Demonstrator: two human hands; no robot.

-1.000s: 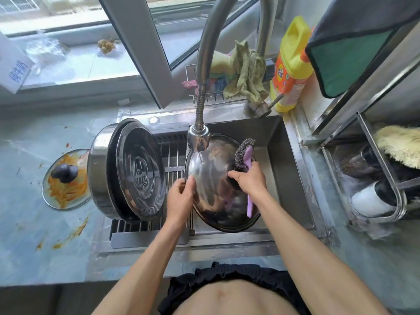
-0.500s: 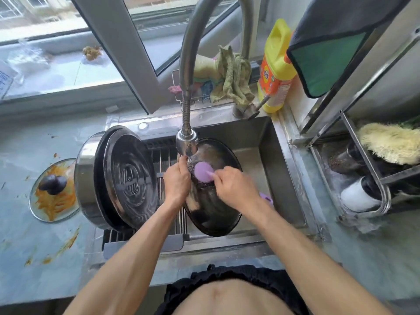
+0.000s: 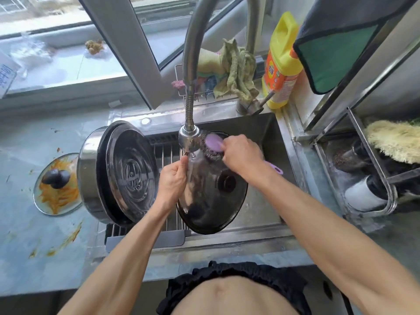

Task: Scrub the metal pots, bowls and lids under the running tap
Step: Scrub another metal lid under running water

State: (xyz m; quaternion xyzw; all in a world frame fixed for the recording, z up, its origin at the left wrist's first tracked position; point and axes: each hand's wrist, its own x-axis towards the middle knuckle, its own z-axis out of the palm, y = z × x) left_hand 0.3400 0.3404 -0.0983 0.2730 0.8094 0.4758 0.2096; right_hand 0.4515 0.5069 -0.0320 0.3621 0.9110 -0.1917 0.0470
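A round metal lid (image 3: 211,201) with a dark knob stands tilted in the sink (image 3: 277,178), under the tap head (image 3: 189,138) where water runs. My left hand (image 3: 172,178) grips the lid's left rim. My right hand (image 3: 242,153) holds a purple-handled steel-wool scrubber (image 3: 213,145) pressed against the lid's upper part. A large metal pot (image 3: 91,178) lies on its side on the drain rack at the sink's left, with a dark ridged lid inside it.
A glass lid (image 3: 56,185) smeared with orange food lies on the counter at the left. A yellow detergent bottle (image 3: 281,62) and cloths stand behind the sink. A metal rack (image 3: 375,178) with cups and a brush is at the right.
The lid has been turned so its knob side faces up. The scrubber has moved from the lid's right edge up to its top, beside the tap head.
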